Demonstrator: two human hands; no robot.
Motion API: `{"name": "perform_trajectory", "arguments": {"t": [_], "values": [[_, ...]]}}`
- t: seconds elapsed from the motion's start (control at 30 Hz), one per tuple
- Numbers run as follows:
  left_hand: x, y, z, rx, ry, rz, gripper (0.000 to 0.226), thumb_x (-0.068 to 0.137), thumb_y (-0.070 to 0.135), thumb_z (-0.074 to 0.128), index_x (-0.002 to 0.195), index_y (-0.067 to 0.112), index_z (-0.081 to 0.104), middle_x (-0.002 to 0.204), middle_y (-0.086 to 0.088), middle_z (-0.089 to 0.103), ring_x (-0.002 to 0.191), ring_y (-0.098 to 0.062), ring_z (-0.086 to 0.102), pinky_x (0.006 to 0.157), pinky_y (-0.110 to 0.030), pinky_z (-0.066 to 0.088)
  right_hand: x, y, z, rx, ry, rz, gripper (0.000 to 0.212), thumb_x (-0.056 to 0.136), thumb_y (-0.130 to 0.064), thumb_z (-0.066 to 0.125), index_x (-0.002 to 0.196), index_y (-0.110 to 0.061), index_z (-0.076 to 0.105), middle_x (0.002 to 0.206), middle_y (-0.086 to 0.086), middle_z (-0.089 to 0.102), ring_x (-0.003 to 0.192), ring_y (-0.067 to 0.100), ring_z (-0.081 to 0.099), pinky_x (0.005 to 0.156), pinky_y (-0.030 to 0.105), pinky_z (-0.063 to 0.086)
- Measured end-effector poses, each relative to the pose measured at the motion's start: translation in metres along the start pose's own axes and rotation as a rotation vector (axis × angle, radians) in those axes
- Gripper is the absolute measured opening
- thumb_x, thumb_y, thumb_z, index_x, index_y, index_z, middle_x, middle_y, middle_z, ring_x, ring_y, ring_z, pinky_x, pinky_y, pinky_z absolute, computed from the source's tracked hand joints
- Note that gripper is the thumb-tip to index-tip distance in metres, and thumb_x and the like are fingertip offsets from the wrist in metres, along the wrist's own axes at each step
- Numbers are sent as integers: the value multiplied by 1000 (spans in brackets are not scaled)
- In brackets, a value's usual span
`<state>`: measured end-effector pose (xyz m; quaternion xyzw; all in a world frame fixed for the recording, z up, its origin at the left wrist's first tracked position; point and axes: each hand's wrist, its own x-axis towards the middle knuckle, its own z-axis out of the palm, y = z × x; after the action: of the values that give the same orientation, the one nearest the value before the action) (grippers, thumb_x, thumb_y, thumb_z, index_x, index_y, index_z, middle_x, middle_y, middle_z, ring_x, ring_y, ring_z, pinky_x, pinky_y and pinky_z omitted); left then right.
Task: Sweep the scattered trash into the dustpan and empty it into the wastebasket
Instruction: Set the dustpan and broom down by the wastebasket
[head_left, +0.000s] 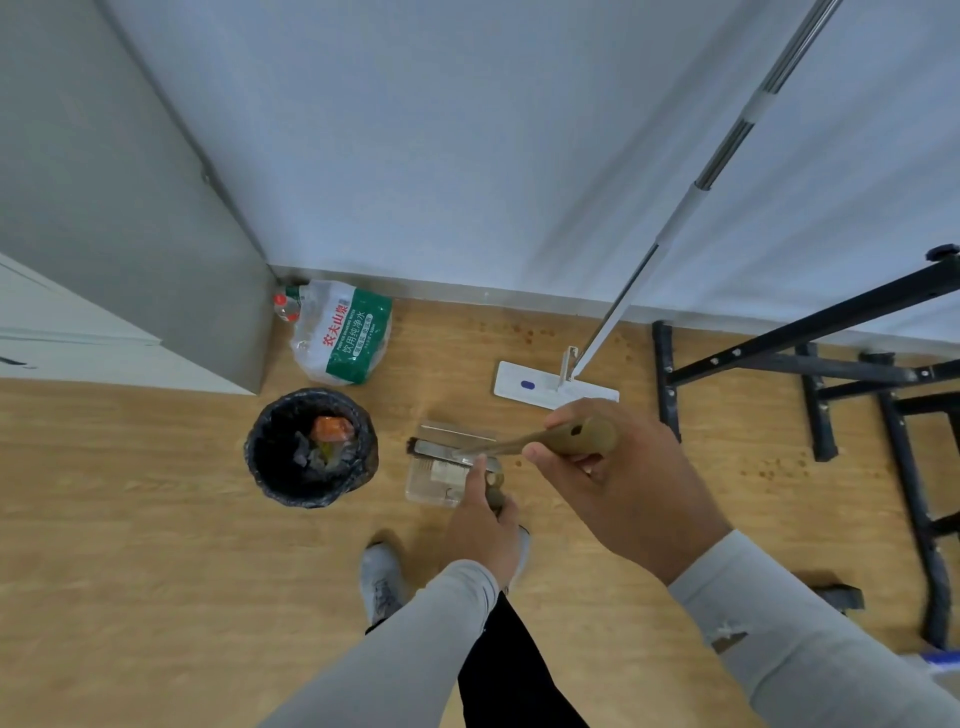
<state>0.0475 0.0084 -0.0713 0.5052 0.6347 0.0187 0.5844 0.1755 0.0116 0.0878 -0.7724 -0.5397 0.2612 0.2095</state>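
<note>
Here the clear dustpan (441, 475) sits just right of the black-lined wastebasket (311, 447), with pale scraps in its tray; whether it rests on the wooden floor (130, 545) or is lifted slightly I cannot tell. The left hand (485, 525) grips its olive handle from behind, probably to steady it. The right hand (613, 483) is wrapped around the olive handle of the brush (498, 447), whose dark bristle head lies across the pan, seemingly pushing debris inward. The basket's nearness keeps the emptying short. Beyond, a flat mop (550, 387) leans against the wall beside a bag of water bottles (343, 338).
</note>
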Motion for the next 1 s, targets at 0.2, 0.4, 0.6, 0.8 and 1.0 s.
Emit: {"name": "perform_trajectory", "arguments": {"t": [0.2, 0.4, 0.6, 0.8, 1.0], "values": [[3, 1, -5, -44, -41, -14, 64, 100, 35, 51, 154, 46, 20, 126, 3, 66, 108, -24, 66, 96, -38, 52, -7, -14, -10, -32, -35, -52, 15, 89, -39, 74, 86, -24, 74, 84, -11, 70, 74, 4, 62, 67, 25, 54], [7, 4, -10, -51, -72, 0, 66, 99, 39, 54, 154, 48, 18, 129, 5, 63, 114, -23, 64, 99, -40, 51, -12, -22, -15, -19, -22, -68, 20, 89, -47, 71, 85, -28, 73, 83, -11, 69, 76, 6, 64, 66, 20, 51], [9, -1, -10, -28, -82, -3, 47, 95, 34, 57, 136, 51, 41, 110, 9, 69, 102, -20, 66, 95, -41, 54, -12, -27, -19, -87, -68, -107, 24, 89, -50, 63, 84, -29, 72, 82, -14, 67, 77, 5, 61, 65, 20, 50], [12, -3, -7, -10, -27, 1, 43, 94, 22, 55, 130, 44, 47, 92, 7, 69, 87, -22, 66, 80, -34, 54, -10, -29, -17, -63, -37, -116, 19, 87, -46, 69, 84, -27, 72, 80, -12, 69, 78, 8, 62, 67, 19, 49], [13, -1, -7, 32, 14, 28, 29, 93, 20, 52, 114, 40, 50, 79, 8, 65, 73, -19, 63, 67, -32, 50, -13, -31, -18, -25, -65, -123, 23, 88, -50, 67, 85, -28, 73, 79, -12, 69, 77, 5, 63, 63, 21, 50]]}}
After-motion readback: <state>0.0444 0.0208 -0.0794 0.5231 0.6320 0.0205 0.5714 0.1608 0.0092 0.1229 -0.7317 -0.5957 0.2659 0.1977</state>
